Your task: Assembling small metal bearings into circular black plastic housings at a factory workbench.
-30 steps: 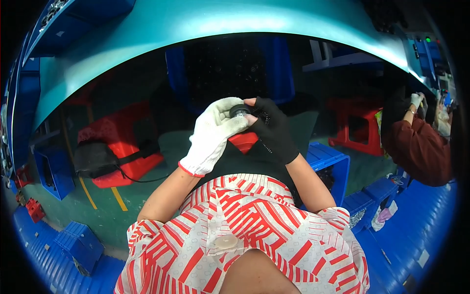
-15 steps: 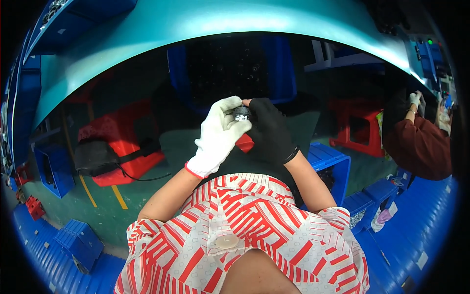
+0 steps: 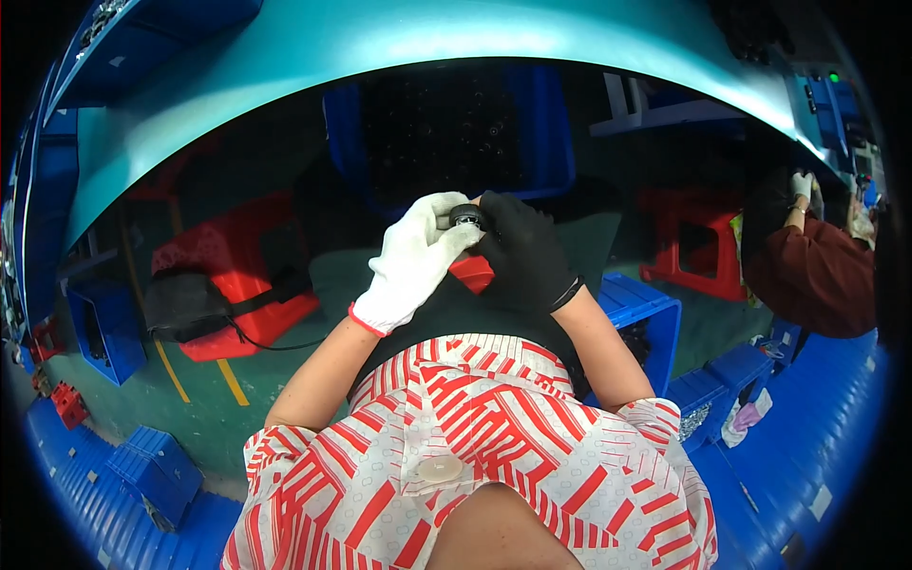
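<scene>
Both bare forearms [image 3: 325,372] slant inward, away from the body. The white-gloved left hand [image 3: 415,252] curls, thumb [image 3: 463,237] and fingers [image 3: 443,202] bent toward each other; the black-gloved right hand [image 3: 528,249] meets it, back upward, its grip lost in shadow.

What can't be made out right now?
Head view, all:
Small round black part: lower side, covered by left hand.
Right hand: its grip, hidden by its own back.
Blue bin: contents too dark and small to identify.
Co-worker's hand: whether holding anything, too small.
</scene>
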The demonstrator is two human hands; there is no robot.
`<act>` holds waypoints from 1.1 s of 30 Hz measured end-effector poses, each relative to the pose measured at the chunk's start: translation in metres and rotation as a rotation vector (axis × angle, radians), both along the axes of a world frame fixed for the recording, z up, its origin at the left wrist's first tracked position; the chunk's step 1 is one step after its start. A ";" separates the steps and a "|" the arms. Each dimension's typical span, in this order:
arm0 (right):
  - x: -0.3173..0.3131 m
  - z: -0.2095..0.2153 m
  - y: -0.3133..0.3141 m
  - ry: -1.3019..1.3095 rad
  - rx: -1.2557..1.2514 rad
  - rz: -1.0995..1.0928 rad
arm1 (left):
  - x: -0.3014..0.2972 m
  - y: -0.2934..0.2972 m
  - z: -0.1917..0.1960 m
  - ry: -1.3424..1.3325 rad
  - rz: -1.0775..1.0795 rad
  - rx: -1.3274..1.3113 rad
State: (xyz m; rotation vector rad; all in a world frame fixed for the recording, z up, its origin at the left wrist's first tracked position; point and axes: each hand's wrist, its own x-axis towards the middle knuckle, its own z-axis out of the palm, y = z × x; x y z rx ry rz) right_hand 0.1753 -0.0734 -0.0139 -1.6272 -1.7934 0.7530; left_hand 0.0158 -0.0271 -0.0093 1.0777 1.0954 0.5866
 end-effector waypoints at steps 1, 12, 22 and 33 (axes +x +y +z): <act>0.000 -0.001 0.000 -0.035 -0.026 0.009 | 0.000 0.000 -0.001 0.089 -0.050 0.081; -0.005 -0.011 -0.006 0.388 -0.058 -0.169 | 0.010 -0.001 0.016 -0.068 0.099 0.037; 0.007 -0.005 -0.004 0.341 -0.057 -0.037 | -0.007 0.015 0.014 0.146 -0.240 0.213; 0.001 -0.005 -0.004 -0.026 0.005 0.018 | -0.003 0.001 0.007 0.270 -0.211 0.431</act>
